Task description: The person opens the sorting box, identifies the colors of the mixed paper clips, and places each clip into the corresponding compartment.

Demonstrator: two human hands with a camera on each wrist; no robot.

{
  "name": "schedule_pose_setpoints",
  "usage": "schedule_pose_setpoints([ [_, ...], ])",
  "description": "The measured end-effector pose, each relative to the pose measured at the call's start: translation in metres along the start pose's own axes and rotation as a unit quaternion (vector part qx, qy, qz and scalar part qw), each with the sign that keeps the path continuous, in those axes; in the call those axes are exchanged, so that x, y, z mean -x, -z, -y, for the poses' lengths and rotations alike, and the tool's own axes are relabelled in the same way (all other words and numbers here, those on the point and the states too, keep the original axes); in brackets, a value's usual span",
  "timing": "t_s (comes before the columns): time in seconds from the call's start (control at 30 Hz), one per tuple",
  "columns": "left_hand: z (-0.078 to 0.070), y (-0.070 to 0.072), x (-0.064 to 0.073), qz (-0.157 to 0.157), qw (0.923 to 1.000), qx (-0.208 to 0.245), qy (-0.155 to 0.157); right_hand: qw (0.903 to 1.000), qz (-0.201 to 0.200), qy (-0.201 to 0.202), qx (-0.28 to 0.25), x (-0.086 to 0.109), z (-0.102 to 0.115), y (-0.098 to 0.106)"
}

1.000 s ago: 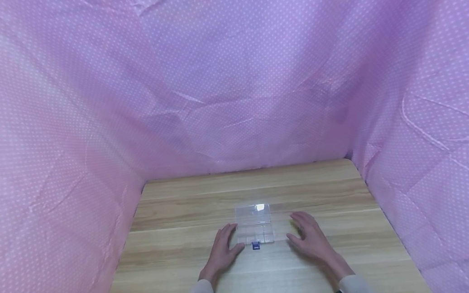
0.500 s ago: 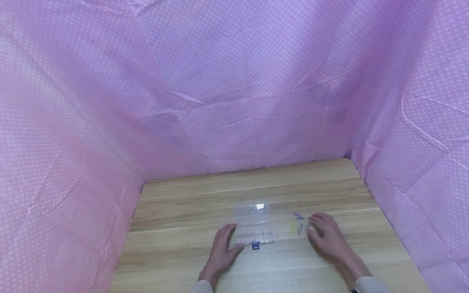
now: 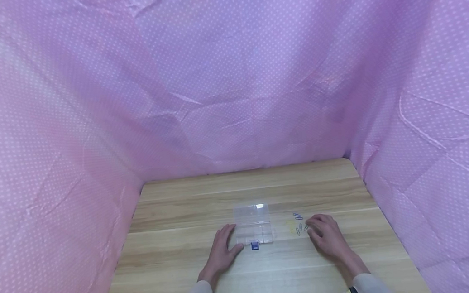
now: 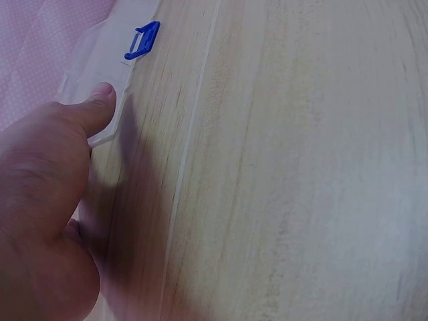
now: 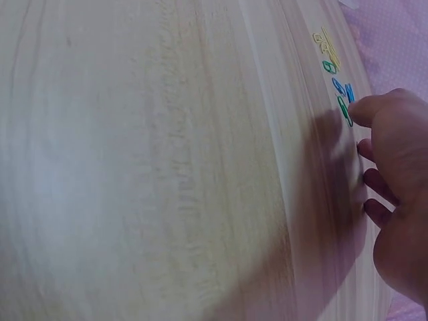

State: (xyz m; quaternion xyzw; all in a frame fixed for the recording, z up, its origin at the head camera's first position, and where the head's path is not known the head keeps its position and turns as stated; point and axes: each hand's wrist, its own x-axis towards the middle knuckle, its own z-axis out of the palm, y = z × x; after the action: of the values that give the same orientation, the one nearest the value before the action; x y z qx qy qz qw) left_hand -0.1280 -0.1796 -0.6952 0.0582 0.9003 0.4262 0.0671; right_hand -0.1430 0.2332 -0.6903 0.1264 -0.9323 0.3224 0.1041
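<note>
A clear plastic compartment box (image 3: 246, 232) lies on the table with its lid (image 3: 246, 213) folded back, away from the person. Its blue latch (image 3: 255, 246) hangs at the front edge. My left hand (image 3: 221, 252) rests at the box's left side, fingers and thumb spread apart; the thumb touches the front left corner in the left wrist view. My right hand (image 3: 327, 237) is right of several loose paper clips (image 3: 300, 227). Its thumb and bent index finger are close together beside a green paper clip (image 5: 344, 111); contact with the clip cannot be made out.
Yellow paper clips (image 5: 326, 48) lie between the box and the green ones. Blue paper clips (image 3: 298, 216) lie slightly farther back. The wooden table (image 3: 173, 205) is bounded at the back and sides by a pink dotted cloth (image 3: 232, 119).
My right hand moved right, uncovering the paper clips, then its thumb and index finger drew closer together beside the green clip. The left hand and the box stayed in place.
</note>
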Motion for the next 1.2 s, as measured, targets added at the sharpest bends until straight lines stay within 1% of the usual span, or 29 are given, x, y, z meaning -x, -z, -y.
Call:
schedule_pose_setpoints([
  [0.07, 0.0008, -0.0003, 0.0003, 0.0, 1.0, -0.001, 0.0, 1.0, -0.003, 0.008, 0.005, -0.0013, 0.0015, -0.0005],
  [0.3, 0.0015, -0.0004, -0.0001, -0.002, 1.0, -0.001, -0.001, 0.9995, 0.026, -0.009, 0.018, -0.006, 0.0052, 0.0015],
  [0.6, 0.0007, 0.0006, 0.0001, 0.0, 1.0, -0.001, -0.003, 0.9992, 0.03, -0.016, 0.02, -0.0073, 0.004, 0.0003],
  [0.8, 0.0015, 0.0001, 0.0001, -0.002, 1.0, -0.003, -0.006, 0.9987, 0.036, -0.033, 0.016, -0.0078, 0.0034, -0.0013],
  [1.0, 0.0011, 0.0009, -0.0003, 0.002, 1.0, -0.002, -0.006, 0.9982, 0.037, -0.047, 0.004, -0.0081, 0.0017, -0.0023],
  [1.2, 0.0018, 0.0006, -0.0005, 0.001, 0.9999, -0.001, -0.01, 0.9983, 0.031, -0.048, 0.003, -0.0078, 0.001, -0.0043],
])
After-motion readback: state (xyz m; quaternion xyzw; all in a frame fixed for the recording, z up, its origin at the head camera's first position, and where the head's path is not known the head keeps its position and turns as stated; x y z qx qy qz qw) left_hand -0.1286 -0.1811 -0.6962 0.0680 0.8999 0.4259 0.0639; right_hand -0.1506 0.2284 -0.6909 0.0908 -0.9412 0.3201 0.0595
